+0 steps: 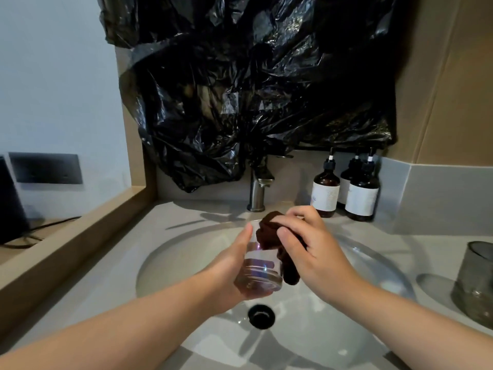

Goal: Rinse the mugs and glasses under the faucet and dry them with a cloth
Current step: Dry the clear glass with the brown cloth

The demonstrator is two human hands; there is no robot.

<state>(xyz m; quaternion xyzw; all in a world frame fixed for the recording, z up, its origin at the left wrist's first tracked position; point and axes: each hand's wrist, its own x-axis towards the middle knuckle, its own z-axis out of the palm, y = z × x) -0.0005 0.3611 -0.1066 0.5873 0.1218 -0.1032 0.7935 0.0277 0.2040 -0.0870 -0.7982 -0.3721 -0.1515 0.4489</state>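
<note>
My left hand (234,265) grips a clear iridescent glass (260,273) from the left and below, holding it tilted over the sink basin (170,263). My right hand (309,249) pinches a dark brown cloth (269,231), which is pushed into the glass mouth and hangs down its right side. The steel faucet (257,192) stands behind the basin with no water running from it. A grey textured glass (477,281) stands on the counter at the right edge.
Three brown pump bottles (346,190) stand at the back right of the counter. A black plastic bag (253,89) covers the wall above the faucet. A dark drain (261,316) sits in the basin. A wooden ledge (66,247) runs along the left.
</note>
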